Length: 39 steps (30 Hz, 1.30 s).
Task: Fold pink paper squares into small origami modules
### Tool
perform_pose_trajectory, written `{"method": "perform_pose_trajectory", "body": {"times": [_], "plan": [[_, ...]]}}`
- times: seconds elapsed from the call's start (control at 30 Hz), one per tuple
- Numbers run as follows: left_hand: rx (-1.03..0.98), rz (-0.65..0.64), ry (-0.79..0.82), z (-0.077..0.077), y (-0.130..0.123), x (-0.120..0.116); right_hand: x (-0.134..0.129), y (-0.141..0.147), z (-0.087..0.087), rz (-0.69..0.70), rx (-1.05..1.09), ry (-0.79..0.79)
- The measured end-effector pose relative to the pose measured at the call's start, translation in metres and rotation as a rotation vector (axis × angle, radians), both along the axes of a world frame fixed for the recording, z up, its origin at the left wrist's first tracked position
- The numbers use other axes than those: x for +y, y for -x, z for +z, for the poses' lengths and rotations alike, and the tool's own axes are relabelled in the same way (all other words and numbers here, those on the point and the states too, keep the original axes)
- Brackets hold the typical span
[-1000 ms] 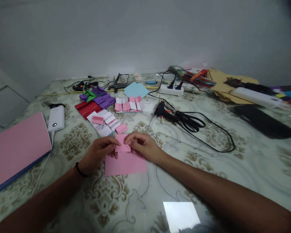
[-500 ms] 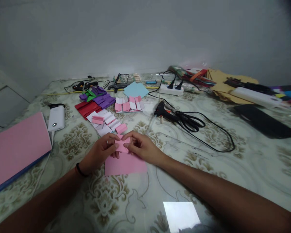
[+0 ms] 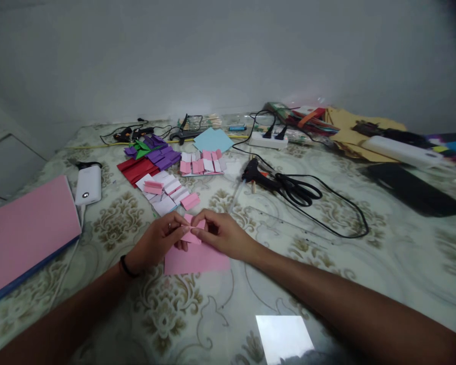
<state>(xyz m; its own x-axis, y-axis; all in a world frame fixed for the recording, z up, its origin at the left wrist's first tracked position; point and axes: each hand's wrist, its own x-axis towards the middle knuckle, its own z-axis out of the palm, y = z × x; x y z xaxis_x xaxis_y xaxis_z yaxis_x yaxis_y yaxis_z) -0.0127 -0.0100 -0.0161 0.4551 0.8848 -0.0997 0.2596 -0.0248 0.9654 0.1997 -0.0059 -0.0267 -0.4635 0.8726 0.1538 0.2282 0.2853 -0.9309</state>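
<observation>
A small piece of folded pink paper [image 3: 193, 236] is pinched between the fingertips of both hands. My left hand [image 3: 166, 234] grips its left side; a ring and a dark wristband show on that hand and wrist. On the right side, my right hand [image 3: 221, 232] closes thumb and fingers on the same paper. Beneath the hands lies a larger flat pink sheet [image 3: 197, 261]. Just beyond them rest folded pink and white paper pieces [image 3: 169, 190], with one pink folded piece [image 3: 190, 201] close to the fingertips.
A black glue gun [image 3: 260, 177] with a coiled cord lies right of centre, near a white power strip [image 3: 268, 140]. At left are a pink sheet stack [image 3: 30, 235] and a white power bank [image 3: 88, 185]. Purple folded papers [image 3: 165, 156] and light blue sheets [image 3: 213, 140] lie behind.
The small pink paper has tilted and creased between the fingertips, and both thumbs have come closer together at its middle. The larger pink sheet has stayed put.
</observation>
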Motion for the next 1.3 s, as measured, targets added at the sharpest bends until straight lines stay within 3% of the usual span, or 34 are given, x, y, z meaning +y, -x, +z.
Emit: {"method": "perform_pose_trajectory", "body": {"times": [0.67, 1.1, 1.3], "plan": [[0.006, 0.017, -0.022, -0.0015, 0.0023, -0.0004, -0.0014, 0.0009, -0.0030, 0.016, -0.070, -0.112], [-0.120, -0.015, 0.049, -0.0021, 0.0019, 0.0020, -0.0037, 0.0008, -0.0009, 0.002, -0.018, -0.110], [-0.216, 0.006, 0.048, -0.0060, 0.0043, 0.0046, -0.0031, -0.0015, -0.0017, 0.030, 0.018, -0.219]]}}
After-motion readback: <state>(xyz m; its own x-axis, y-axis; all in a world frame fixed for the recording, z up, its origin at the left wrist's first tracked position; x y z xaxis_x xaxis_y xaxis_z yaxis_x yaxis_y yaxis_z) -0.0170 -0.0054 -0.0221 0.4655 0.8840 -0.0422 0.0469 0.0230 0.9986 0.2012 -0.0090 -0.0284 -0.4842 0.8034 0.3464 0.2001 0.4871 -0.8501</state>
